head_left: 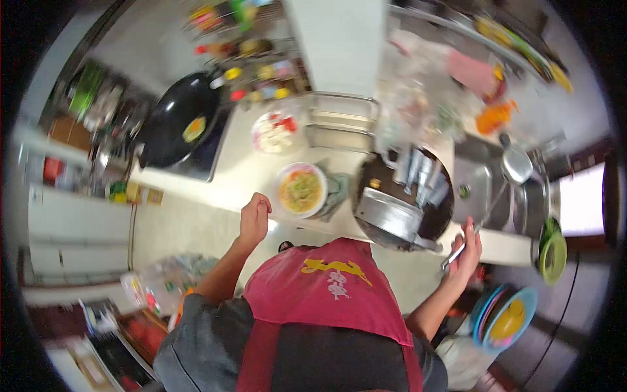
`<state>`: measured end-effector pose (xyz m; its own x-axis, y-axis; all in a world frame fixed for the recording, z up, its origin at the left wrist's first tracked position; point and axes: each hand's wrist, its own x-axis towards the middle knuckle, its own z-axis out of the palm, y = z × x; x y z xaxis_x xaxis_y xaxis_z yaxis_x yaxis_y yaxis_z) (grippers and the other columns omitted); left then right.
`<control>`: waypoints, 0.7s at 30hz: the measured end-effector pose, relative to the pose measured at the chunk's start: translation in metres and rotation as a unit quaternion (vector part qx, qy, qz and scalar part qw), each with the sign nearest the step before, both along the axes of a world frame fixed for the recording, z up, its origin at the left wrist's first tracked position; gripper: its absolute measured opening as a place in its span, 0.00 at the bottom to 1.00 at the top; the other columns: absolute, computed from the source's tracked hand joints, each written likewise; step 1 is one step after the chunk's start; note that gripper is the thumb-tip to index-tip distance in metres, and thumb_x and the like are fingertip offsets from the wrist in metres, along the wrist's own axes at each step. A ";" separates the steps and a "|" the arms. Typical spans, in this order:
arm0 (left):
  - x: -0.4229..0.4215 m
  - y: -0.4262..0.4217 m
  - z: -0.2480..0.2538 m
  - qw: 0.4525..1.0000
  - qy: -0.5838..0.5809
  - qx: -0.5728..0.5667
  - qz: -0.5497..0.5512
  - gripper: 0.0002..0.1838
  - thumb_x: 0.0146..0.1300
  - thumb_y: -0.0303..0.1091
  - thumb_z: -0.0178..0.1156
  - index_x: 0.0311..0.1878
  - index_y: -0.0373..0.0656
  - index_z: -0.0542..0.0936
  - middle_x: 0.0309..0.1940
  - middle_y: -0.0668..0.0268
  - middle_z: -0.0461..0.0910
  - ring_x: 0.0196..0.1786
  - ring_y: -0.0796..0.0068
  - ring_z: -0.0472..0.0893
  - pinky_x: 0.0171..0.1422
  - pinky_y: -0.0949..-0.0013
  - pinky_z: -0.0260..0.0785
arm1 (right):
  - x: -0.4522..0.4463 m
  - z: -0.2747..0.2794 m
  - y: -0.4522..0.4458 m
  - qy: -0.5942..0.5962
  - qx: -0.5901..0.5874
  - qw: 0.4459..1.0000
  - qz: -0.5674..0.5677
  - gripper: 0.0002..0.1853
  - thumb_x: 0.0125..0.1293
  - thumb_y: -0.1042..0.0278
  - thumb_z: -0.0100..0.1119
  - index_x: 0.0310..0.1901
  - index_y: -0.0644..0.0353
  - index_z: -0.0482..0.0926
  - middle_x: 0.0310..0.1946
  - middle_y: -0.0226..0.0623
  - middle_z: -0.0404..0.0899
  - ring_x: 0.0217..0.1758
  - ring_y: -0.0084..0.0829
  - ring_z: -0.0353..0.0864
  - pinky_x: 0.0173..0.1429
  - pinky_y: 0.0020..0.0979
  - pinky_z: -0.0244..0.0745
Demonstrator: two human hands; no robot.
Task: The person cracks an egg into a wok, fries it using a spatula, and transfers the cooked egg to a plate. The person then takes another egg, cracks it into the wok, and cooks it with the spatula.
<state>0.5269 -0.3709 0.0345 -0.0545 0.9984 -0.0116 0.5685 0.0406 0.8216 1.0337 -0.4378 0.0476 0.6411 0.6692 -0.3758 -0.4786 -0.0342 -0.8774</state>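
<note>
My right hand is closed around the handle of a long metal utensil, which looks like a ladle. Its shiny rounded head is over the sink. My left hand is curled closed by the counter's front edge, with nothing visible in it. Just to the right of that hand stands a white bowl of yellowish food with green bits. A grey-green cloth lies beside the bowl. Between the cloth and the sink, a cleaver and other shiny metal items rest on a round dark board.
At the left, a black wok containing a piece of egg sits on the cooktop. A plate of white pieces with red bits stands behind the bowl. Several basins are stacked at the lower right.
</note>
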 end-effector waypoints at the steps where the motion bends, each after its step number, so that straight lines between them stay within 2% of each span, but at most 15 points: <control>1: -0.022 -0.013 -0.005 0.999 -0.010 0.014 0.042 0.11 0.68 0.27 0.39 0.34 0.37 0.72 0.21 0.60 0.74 0.24 0.71 0.72 0.32 0.66 0.67 | -0.016 0.006 0.002 -0.016 0.013 0.999 0.027 0.16 0.69 0.65 0.62 0.56 0.60 0.78 0.35 0.31 0.80 0.18 0.14 0.69 0.17 0.15 0.61; 3: -0.062 -0.036 -0.027 0.992 -0.031 0.044 0.111 0.11 0.68 0.27 0.40 0.34 0.37 0.72 0.20 0.60 0.73 0.23 0.72 0.71 0.31 0.66 0.66 | -0.063 0.036 0.010 -0.023 0.081 0.990 0.109 0.17 0.72 0.64 0.58 0.59 0.60 0.76 0.32 0.33 0.80 0.14 0.15 0.68 0.14 0.17 0.60; 4: -0.080 -0.049 -0.039 0.987 -0.047 0.060 0.143 0.11 0.68 0.28 0.40 0.33 0.37 0.72 0.19 0.62 0.73 0.20 0.75 0.70 0.27 0.68 0.65 | -0.089 0.045 0.016 -0.026 0.110 0.983 0.141 0.18 0.73 0.63 0.55 0.61 0.61 0.74 0.29 0.34 0.80 0.11 0.17 0.67 0.11 0.19 0.61; 8: -0.150 -0.109 -0.070 0.953 -0.160 0.008 0.259 0.13 0.70 0.33 0.42 0.33 0.37 0.72 0.20 0.63 0.74 0.18 0.78 0.69 0.23 0.70 0.63 | -0.206 0.075 0.042 -0.041 0.101 0.944 0.312 0.19 0.75 0.65 0.50 0.63 0.62 0.71 0.25 0.38 0.79 0.10 0.19 0.67 0.11 0.19 0.58; 11: -0.204 -0.153 -0.088 0.931 -0.206 -0.004 0.300 0.18 0.74 0.42 0.45 0.33 0.38 0.71 0.20 0.64 0.74 0.16 0.79 0.68 0.21 0.71 0.62 | -0.324 0.092 0.065 -0.066 0.092 0.893 0.435 0.20 0.73 0.67 0.52 0.64 0.62 0.70 0.19 0.27 0.72 0.10 0.15 0.60 0.12 0.20 0.54; 12: -0.220 -0.165 -0.090 0.937 -0.122 -0.034 0.324 0.21 0.74 0.51 0.50 0.37 0.38 0.71 0.21 0.65 0.73 0.16 0.79 0.68 0.21 0.72 0.62 | -0.361 0.086 0.075 -0.066 0.098 0.874 0.472 0.20 0.72 0.69 0.54 0.64 0.62 0.70 0.20 0.27 0.72 0.10 0.15 0.60 0.14 0.19 0.54; 15: -0.270 -0.202 -0.082 0.900 -0.211 -0.078 0.373 0.24 0.71 0.54 0.54 0.42 0.38 0.71 0.23 0.65 0.75 0.16 0.79 0.68 0.21 0.73 0.62 | -0.475 0.076 0.099 -0.096 0.102 0.841 0.523 0.24 0.67 0.72 0.61 0.64 0.65 0.70 0.23 0.29 0.73 0.14 0.15 0.63 0.16 0.20 0.56; 16: -0.289 -0.215 -0.084 0.892 -0.232 -0.078 0.380 0.24 0.71 0.53 0.56 0.47 0.38 0.70 0.25 0.64 0.76 0.16 0.80 0.68 0.21 0.73 0.63 | -0.505 0.065 0.109 -0.114 0.125 0.820 0.546 0.25 0.64 0.75 0.61 0.63 0.65 0.69 0.25 0.29 0.74 0.17 0.17 0.67 0.18 0.22 0.60; 19: -0.347 -0.256 -0.112 0.868 -0.251 -0.046 0.425 0.23 0.71 0.52 0.57 0.49 0.38 0.71 0.26 0.63 0.76 0.16 0.81 0.68 0.21 0.74 0.64 | -0.584 0.050 0.128 -0.108 0.145 0.806 0.563 0.27 0.62 0.76 0.60 0.63 0.63 0.66 0.28 0.30 0.76 0.23 0.18 0.72 0.21 0.23 0.64; 20: -0.363 -0.269 -0.120 0.865 -0.219 -0.047 0.449 0.21 0.71 0.49 0.58 0.50 0.38 0.71 0.27 0.63 0.76 0.17 0.81 0.69 0.21 0.75 0.64 | -0.600 0.045 0.131 -0.177 0.122 0.794 0.569 0.27 0.61 0.76 0.60 0.63 0.62 0.66 0.29 0.31 0.77 0.25 0.20 0.74 0.23 0.25 0.67; 21: -0.379 -0.282 -0.127 0.853 -0.234 -0.039 0.465 0.21 0.71 0.49 0.58 0.50 0.39 0.71 0.27 0.63 0.76 0.18 0.81 0.70 0.21 0.75 0.64 | -0.615 0.042 0.135 -0.244 0.103 0.777 0.571 0.28 0.61 0.76 0.59 0.63 0.61 0.65 0.30 0.32 0.78 0.27 0.22 0.77 0.26 0.27 0.70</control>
<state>0.1479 -0.6525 -0.0930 -0.7939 0.5212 -0.3132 -0.1281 0.3602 0.9241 0.4190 -0.3027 0.0897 -0.3821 0.9204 -0.0833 0.1511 -0.0267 -0.9882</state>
